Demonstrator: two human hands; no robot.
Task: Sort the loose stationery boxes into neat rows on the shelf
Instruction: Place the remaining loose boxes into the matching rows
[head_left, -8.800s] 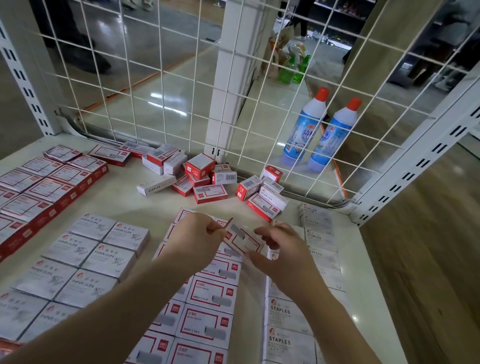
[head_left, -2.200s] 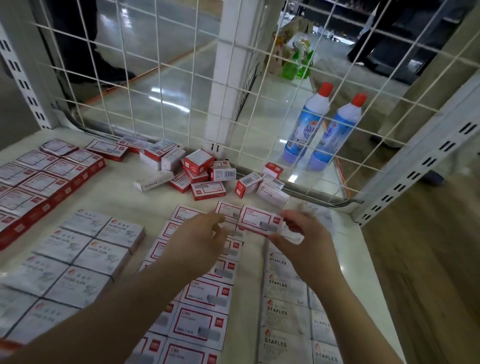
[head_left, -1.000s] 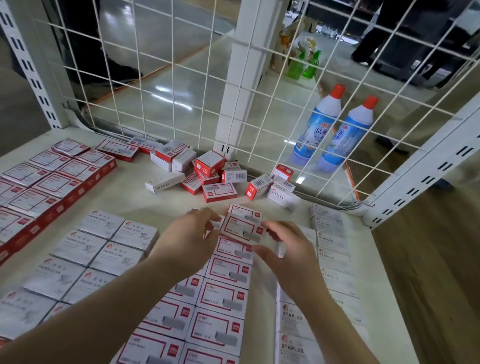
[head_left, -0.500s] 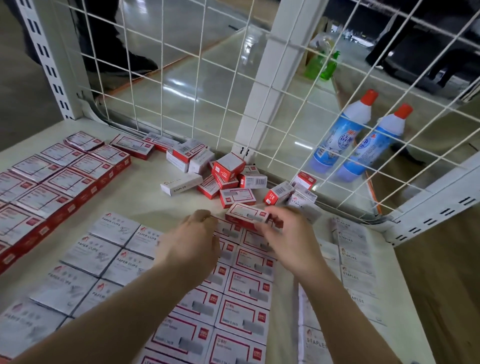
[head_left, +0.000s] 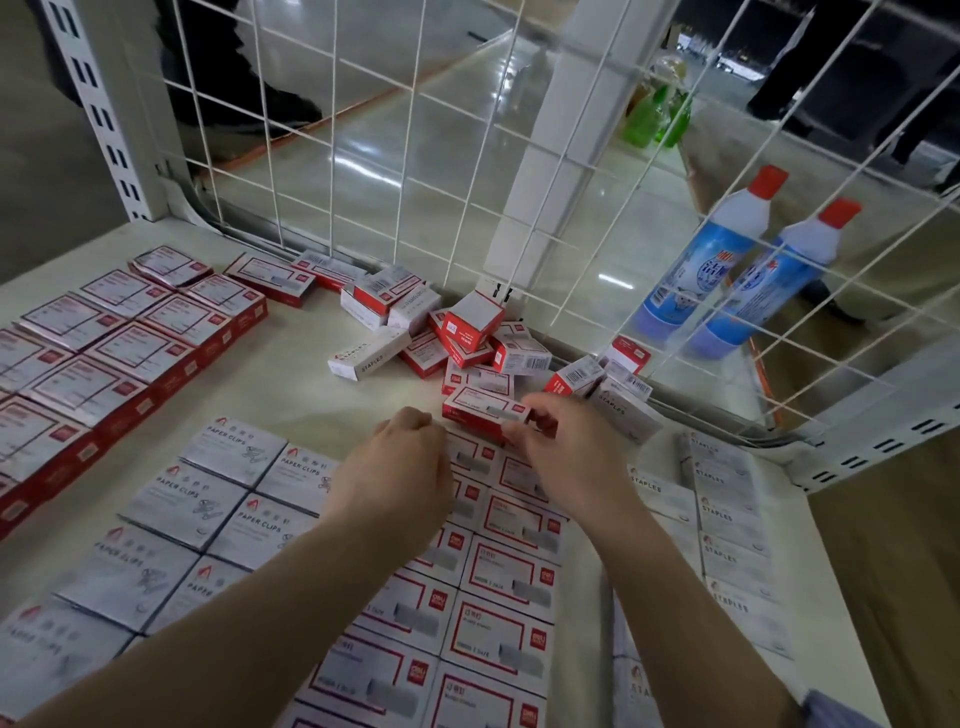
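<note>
— Right hand (head_left: 558, 447) first: we see its fingers and thumb pinching a red-and-white box (head_left: 485, 410) by its right end, at the far end of the red-and-white rows (head_left: 498, 582) in the middle of the shelf (head_left: 311, 410).

— And our left hand (head_left: 402, 462)?

— Fingers curled under, close to the box's left end. We cannot tell whether it touches the box or holds anything.

— How far along are we?

— Well along, we'd judge. The paper-clip boxes (head_left: 218, 499) lie in tidy rows on the left, larger red boxes (head_left: 104, 353) are lined up beyond them, and the white staples boxes (head_left: 727, 519) run down the right. What is left is the loose pile (head_left: 467, 338) against the wire grid (head_left: 467, 156), boxes tumbled at all angles, plus a few strays along the back edge.

— And the box in hand, how does it lie?

— Label face up, long axis running left to right across the shelf, slightly skewed, much as the boxes in the rows beneath it lie. It looks ready to go down as the next one in line.
</note>
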